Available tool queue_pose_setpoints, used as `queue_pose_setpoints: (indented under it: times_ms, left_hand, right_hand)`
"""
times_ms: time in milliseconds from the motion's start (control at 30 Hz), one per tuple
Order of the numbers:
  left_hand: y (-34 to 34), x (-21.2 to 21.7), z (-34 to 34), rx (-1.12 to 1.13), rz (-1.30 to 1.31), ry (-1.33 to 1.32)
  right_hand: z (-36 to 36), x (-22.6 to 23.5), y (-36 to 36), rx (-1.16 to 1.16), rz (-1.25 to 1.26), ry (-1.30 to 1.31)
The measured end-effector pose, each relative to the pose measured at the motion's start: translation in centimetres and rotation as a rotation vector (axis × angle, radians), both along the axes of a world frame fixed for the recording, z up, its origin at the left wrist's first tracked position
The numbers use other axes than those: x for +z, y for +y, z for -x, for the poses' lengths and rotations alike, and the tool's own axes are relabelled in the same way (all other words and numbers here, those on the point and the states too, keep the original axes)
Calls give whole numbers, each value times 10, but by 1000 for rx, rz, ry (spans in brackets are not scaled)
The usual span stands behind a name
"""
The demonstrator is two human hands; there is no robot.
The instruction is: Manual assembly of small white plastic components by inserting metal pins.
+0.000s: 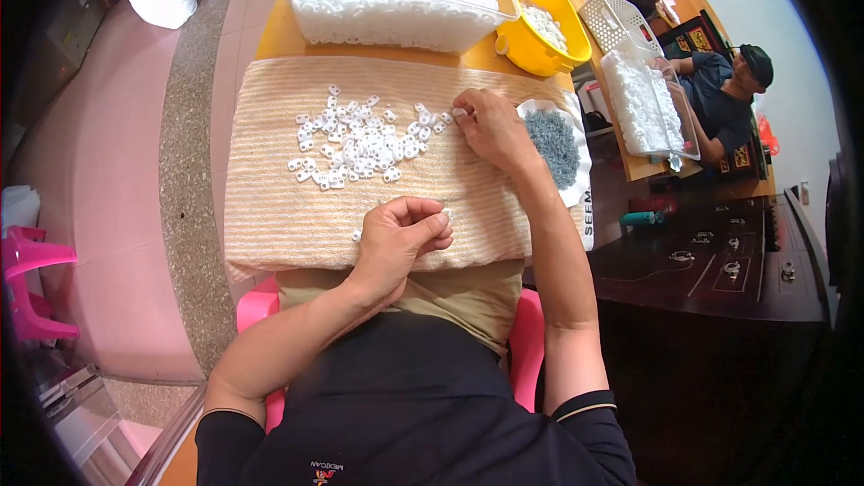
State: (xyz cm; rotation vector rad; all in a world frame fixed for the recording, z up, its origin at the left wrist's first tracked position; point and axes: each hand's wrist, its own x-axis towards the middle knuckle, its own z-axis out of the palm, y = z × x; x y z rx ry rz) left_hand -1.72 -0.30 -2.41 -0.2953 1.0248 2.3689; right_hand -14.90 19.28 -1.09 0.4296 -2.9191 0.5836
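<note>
A loose pile of small white plastic pieces with dark holes (364, 146) lies on a striped beige towel (288, 225). Close to the towel's front edge, my left hand (396, 243) is closed, pinching one such white piece (447, 213) between thumb and fingers. My right hand (495, 129) reaches to the pile's right side, its thumb and forefinger closed on a white piece (458, 112). Beside that wrist sits a white scalloped plate (577, 191) heaped with fine grey bits (551, 146), too small to make out. One stray white piece (356, 235) lies by my left hand.
Behind the towel stand a clear bin (396, 31) full of white pieces and a yellow basin (522, 49). To the right, a co-worker (720, 94) sits at another clear bin (643, 103) and a white basket (616, 18). A pink stool (36, 283) is at far left.
</note>
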Motion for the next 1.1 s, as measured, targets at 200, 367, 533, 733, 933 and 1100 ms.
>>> queue_pose_setpoints:
  times_ms: [200, 367, 533, 733, 933, 1100]
  left_hand:
    - [0, 0, 0, 3, -9, 1]
    - [-1, 1, 0, -2, -7, -1]
    - [-1, 0, 0, -1, 2, -2]
    - [-1, 0, 1, -2, 6, -5]
    - [-2, 0, 2, 1, 7, 1]
    - [-1, 1, 1, 2, 14, 4]
  right_hand:
    - [-2, 7, 2, 23, -48, -19]
    - [1, 25, 10, 88, -135, -79]
    - [10, 28, 6, 120, -203, -82]
    - [14, 20, 2, 84, -117, -91]
    - [11, 18, 5, 153, -226, -111]
    - [5, 25, 4, 186, -290, -134]
